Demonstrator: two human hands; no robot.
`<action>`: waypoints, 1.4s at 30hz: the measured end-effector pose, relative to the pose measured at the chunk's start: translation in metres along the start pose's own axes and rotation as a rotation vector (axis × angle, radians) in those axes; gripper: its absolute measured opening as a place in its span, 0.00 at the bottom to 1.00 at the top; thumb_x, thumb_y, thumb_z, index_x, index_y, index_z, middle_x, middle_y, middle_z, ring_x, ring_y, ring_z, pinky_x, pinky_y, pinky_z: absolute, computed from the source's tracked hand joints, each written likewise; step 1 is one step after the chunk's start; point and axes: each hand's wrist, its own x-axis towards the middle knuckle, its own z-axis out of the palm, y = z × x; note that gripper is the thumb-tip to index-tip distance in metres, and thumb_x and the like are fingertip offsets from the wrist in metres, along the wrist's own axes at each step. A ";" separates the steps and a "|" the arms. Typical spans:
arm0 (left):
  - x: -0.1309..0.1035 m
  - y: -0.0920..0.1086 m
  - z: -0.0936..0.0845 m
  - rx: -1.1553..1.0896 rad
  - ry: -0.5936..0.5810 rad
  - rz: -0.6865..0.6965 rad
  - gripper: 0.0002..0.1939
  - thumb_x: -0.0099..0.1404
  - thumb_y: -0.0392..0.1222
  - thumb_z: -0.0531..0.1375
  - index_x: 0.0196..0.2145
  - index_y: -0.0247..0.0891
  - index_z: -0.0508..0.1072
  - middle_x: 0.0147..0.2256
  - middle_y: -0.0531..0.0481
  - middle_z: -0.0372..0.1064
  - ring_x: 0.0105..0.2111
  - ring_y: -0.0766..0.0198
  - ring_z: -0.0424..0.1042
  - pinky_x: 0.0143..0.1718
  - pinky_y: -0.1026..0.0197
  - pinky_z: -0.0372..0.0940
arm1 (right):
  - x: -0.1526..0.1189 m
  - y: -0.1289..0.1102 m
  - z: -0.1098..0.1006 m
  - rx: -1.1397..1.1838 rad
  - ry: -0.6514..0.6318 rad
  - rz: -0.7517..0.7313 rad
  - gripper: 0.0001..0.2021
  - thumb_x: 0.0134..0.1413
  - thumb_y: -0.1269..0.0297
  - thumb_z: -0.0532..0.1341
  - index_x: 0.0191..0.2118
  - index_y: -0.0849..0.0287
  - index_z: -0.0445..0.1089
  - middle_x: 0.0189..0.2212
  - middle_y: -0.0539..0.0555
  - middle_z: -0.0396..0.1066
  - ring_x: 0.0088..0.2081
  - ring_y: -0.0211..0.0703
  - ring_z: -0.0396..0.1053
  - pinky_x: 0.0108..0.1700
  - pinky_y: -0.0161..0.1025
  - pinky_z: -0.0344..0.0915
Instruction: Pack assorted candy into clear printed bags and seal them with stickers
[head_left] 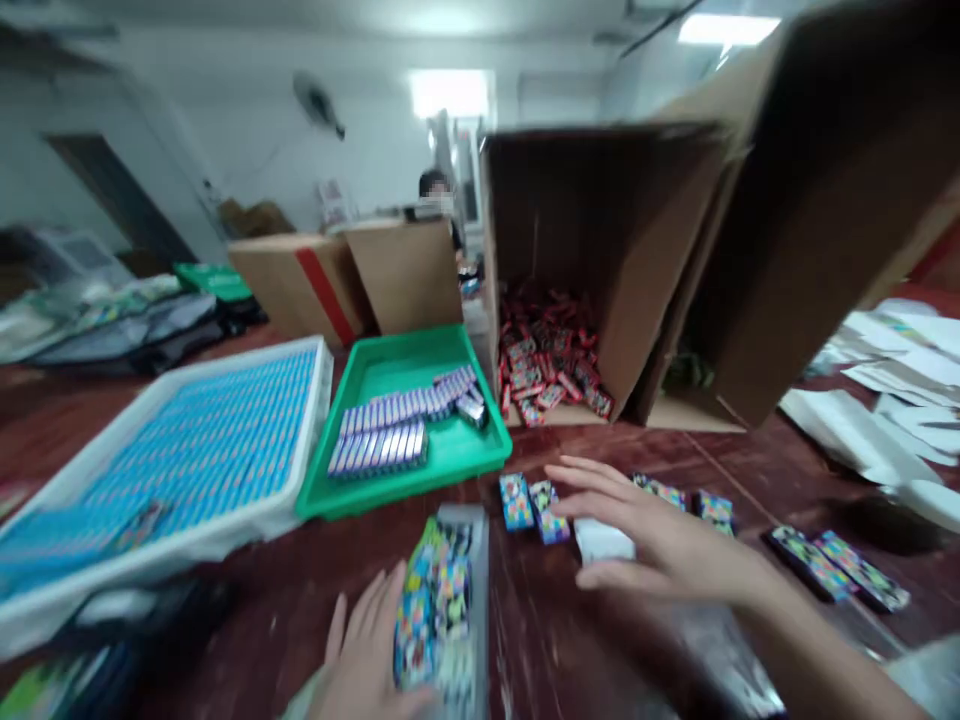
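My left hand [367,650] lies at the left side of a pale, narrow tray [480,620], its fingers stretched out. Small boxes with a bright multicoloured pattern [452,580] fill this tray in rows, and my thumb reaches over their near end. Over the table to the right, my right hand [645,530] spreads its fingers. Below its fingers are a patterned box [550,512] and a white piece [604,541] whose kind I cannot make out. A blue patterned box [516,501] lies just left of them. Whether my right fingertips touch anything is unclear.
A green tray [405,492] holds purple-and-white packs. Left of it stands a white tray [324,385] of blue packs. An open cardboard box [660,300] holds many small red packs [551,360]. More patterned boxes [840,568] and papers [862,440] lie right. A person [439,190] is behind.
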 end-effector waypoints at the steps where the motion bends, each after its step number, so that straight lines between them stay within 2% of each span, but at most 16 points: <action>1: -0.004 0.003 -0.002 -0.035 -0.009 0.021 0.57 0.52 0.51 0.67 0.73 0.33 0.46 0.70 0.32 0.53 0.71 0.41 0.50 0.71 0.34 0.34 | 0.006 0.007 0.021 0.022 -0.113 -0.019 0.30 0.62 0.48 0.64 0.66 0.49 0.64 0.71 0.58 0.55 0.72 0.55 0.50 0.69 0.58 0.57; 4: 0.000 0.002 -0.009 -0.116 -0.016 0.046 0.67 0.50 0.58 0.70 0.74 0.34 0.35 0.71 0.30 0.48 0.71 0.39 0.48 0.70 0.33 0.33 | 0.021 0.021 0.094 0.014 -0.270 -0.014 0.41 0.60 0.43 0.65 0.71 0.58 0.54 0.71 0.66 0.52 0.73 0.59 0.47 0.71 0.64 0.48; 7: 0.008 0.000 -0.010 -0.151 -0.007 0.058 0.73 0.48 0.64 0.71 0.73 0.34 0.30 0.71 0.29 0.46 0.71 0.36 0.47 0.69 0.32 0.37 | 0.039 0.018 0.150 -0.019 -0.319 -0.020 0.56 0.49 0.35 0.68 0.73 0.62 0.46 0.72 0.70 0.48 0.73 0.65 0.43 0.72 0.69 0.38; 10: 0.013 0.005 -0.012 -0.172 -0.019 0.111 0.74 0.47 0.67 0.71 0.73 0.35 0.30 0.69 0.29 0.50 0.68 0.36 0.51 0.68 0.34 0.42 | 0.060 0.007 0.180 -0.032 -0.291 -0.019 0.65 0.40 0.29 0.68 0.74 0.65 0.41 0.71 0.72 0.49 0.71 0.69 0.46 0.71 0.72 0.31; 13: 0.017 0.011 -0.013 -0.183 -0.037 0.142 0.71 0.50 0.64 0.71 0.73 0.36 0.31 0.66 0.30 0.57 0.63 0.35 0.58 0.64 0.36 0.50 | 0.073 -0.001 0.195 -0.023 -0.305 -0.037 0.63 0.43 0.34 0.69 0.74 0.65 0.39 0.67 0.71 0.56 0.68 0.69 0.52 0.71 0.72 0.31; 15: 0.019 0.012 -0.015 -0.201 -0.037 0.152 0.68 0.52 0.61 0.71 0.73 0.37 0.31 0.65 0.31 0.59 0.61 0.37 0.61 0.61 0.38 0.53 | 0.074 -0.005 0.199 -0.018 -0.327 -0.045 0.57 0.49 0.44 0.69 0.74 0.64 0.38 0.63 0.69 0.61 0.65 0.66 0.56 0.71 0.70 0.35; 18: 0.019 0.014 -0.017 -0.240 -0.005 0.146 0.64 0.55 0.57 0.70 0.73 0.38 0.34 0.63 0.34 0.62 0.58 0.40 0.63 0.59 0.40 0.56 | 0.064 -0.013 0.193 0.042 -0.267 0.034 0.47 0.54 0.52 0.67 0.74 0.58 0.45 0.57 0.63 0.64 0.59 0.61 0.61 0.67 0.64 0.55; 23: 0.017 0.037 -0.018 -0.311 0.117 0.071 0.53 0.59 0.58 0.68 0.72 0.41 0.46 0.56 0.39 0.67 0.52 0.44 0.66 0.54 0.43 0.61 | 0.039 -0.026 0.186 0.254 -0.010 0.448 0.27 0.54 0.41 0.66 0.52 0.53 0.68 0.46 0.58 0.63 0.49 0.54 0.68 0.53 0.54 0.71; 26: 0.017 0.049 -0.017 -0.371 0.173 0.034 0.40 0.63 0.59 0.65 0.68 0.45 0.59 0.53 0.42 0.66 0.52 0.47 0.67 0.56 0.45 0.63 | 0.023 -0.027 0.197 0.513 0.033 0.725 0.23 0.61 0.37 0.58 0.43 0.54 0.64 0.37 0.53 0.65 0.36 0.45 0.70 0.38 0.46 0.74; 28: 0.020 0.052 -0.017 -0.403 0.182 -0.066 0.27 0.68 0.61 0.59 0.58 0.45 0.71 0.51 0.42 0.66 0.51 0.50 0.70 0.54 0.48 0.65 | 0.013 -0.026 0.205 0.755 0.036 0.867 0.22 0.66 0.38 0.51 0.46 0.53 0.61 0.34 0.50 0.66 0.27 0.40 0.68 0.29 0.42 0.73; 30: 0.025 0.052 -0.019 -0.382 0.129 -0.207 0.25 0.72 0.64 0.52 0.48 0.43 0.76 0.50 0.42 0.66 0.47 0.51 0.74 0.48 0.51 0.68 | 0.004 -0.026 0.209 0.946 0.017 0.924 0.22 0.67 0.40 0.50 0.52 0.52 0.57 0.36 0.50 0.69 0.26 0.39 0.70 0.27 0.42 0.75; 33: 0.034 0.055 -0.024 -0.263 -0.061 -0.306 0.29 0.73 0.65 0.45 0.44 0.40 0.73 0.44 0.41 0.73 0.41 0.48 0.77 0.41 0.51 0.68 | -0.007 -0.027 0.203 0.883 -0.064 0.872 0.31 0.66 0.43 0.55 0.65 0.54 0.47 0.45 0.58 0.73 0.34 0.46 0.77 0.36 0.48 0.78; 35: 0.038 0.058 -0.028 -0.183 -0.181 -0.308 0.29 0.75 0.63 0.43 0.49 0.37 0.70 0.37 0.40 0.76 0.38 0.44 0.78 0.39 0.49 0.68 | -0.012 -0.024 0.191 0.557 -0.114 0.812 0.39 0.64 0.43 0.58 0.70 0.58 0.43 0.49 0.64 0.72 0.40 0.54 0.78 0.40 0.55 0.77; 38: 0.036 0.059 -0.034 -0.094 -0.257 -0.322 0.29 0.76 0.59 0.42 0.56 0.33 0.66 0.33 0.37 0.78 0.35 0.41 0.79 0.38 0.46 0.69 | -0.016 -0.012 0.170 0.055 -0.144 0.700 0.41 0.61 0.41 0.60 0.71 0.58 0.50 0.57 0.70 0.67 0.48 0.67 0.75 0.46 0.63 0.74; 40: 0.035 0.055 -0.036 -0.138 -0.222 -0.163 0.31 0.73 0.62 0.49 0.61 0.35 0.63 0.43 0.35 0.78 0.43 0.42 0.79 0.44 0.45 0.69 | -0.017 -0.005 0.162 -0.063 -0.161 0.577 0.43 0.58 0.40 0.63 0.71 0.56 0.51 0.62 0.70 0.63 0.54 0.71 0.71 0.50 0.65 0.71; 42: 0.039 0.052 -0.033 -0.197 -0.169 0.160 0.43 0.64 0.66 0.60 0.68 0.40 0.56 0.61 0.35 0.68 0.59 0.41 0.69 0.58 0.42 0.63 | -0.018 -0.001 0.162 -0.067 -0.192 0.442 0.52 0.52 0.38 0.67 0.73 0.58 0.46 0.62 0.69 0.62 0.58 0.71 0.66 0.57 0.66 0.67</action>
